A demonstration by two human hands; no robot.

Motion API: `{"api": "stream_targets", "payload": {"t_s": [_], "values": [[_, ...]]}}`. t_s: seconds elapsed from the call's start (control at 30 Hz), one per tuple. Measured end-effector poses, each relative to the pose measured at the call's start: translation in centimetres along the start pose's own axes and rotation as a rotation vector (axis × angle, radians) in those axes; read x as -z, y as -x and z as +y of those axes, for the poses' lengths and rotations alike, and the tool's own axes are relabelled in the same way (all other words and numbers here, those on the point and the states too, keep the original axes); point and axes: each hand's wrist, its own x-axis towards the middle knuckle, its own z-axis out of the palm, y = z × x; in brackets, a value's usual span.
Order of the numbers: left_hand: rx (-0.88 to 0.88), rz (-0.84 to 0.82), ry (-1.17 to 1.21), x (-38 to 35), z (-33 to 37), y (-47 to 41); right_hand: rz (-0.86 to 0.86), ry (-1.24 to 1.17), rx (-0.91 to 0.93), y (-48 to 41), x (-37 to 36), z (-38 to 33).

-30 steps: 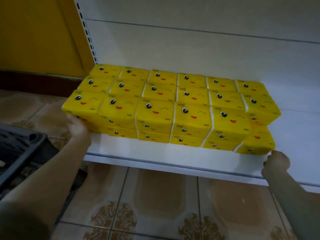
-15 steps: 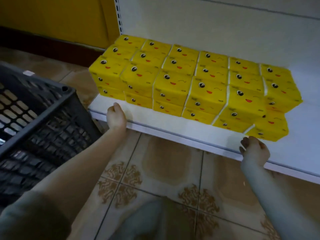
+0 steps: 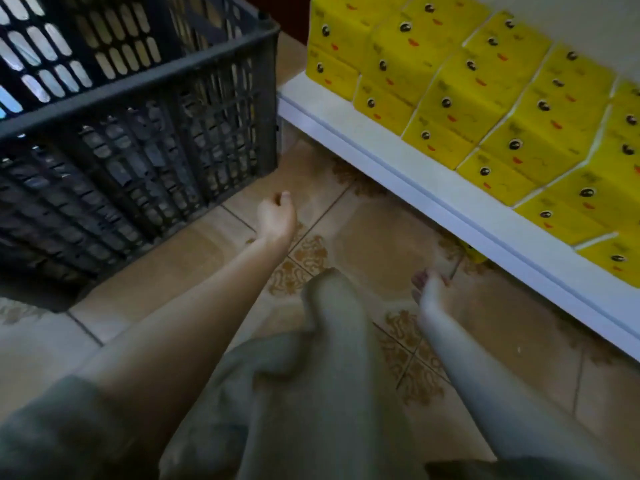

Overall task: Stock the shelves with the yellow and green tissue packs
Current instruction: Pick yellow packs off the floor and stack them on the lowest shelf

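Yellow tissue packs point(image 3: 491, 95) with cartoon faces stand in two layers on the white bottom shelf point(image 3: 398, 168) at the upper right. My left hand point(image 3: 277, 218) hangs over the tiled floor near the crate's corner, fingers loosely curled and holding nothing. My right hand point(image 3: 431, 289) hovers low over the floor below the shelf's front edge, also loosely curled around nothing. Both hands are apart from the packs. No green packs are visible.
A dark slatted plastic crate point(image 3: 138, 109) stands on the floor at the left, its corner close to the shelf's left end. My knee in grey trousers point(image 3: 332, 323) rises between my arms. Patterned tan tiles point(image 3: 381, 230) cover the floor.
Both hands have drawn back from the shelf and dropped toward the floor. The view has swung down and left, bringing the crate and my knee into sight.
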Motion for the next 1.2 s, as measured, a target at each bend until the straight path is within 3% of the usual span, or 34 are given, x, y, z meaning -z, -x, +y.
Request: {"api": "stream_targets", "payload": {"t_s": [0.4, 0.8, 1.0, 1.2], "values": [[-0.097, -0.102, -0.094, 4.2, 1.1, 4.5, -0.191, 0.17, 0.032, 4.3, -1.2, 0.1], [-0.147, -0.192, -0.305, 0.9, 1.8, 4.7, 0.013, 0.057, -0.013, 0.6, 2.3, -0.1], [-0.147, -0.446, -0.509, -6.8, -0.5, 3.2, 0.112, 0.103, -0.03, -2.8, 5.1, 1.2], [-0.346, -0.726, -0.79, -16.0, -1.3, 1.9, 0.146, 0.141, 0.107, -8.2, 7.9, 0.8]]}}
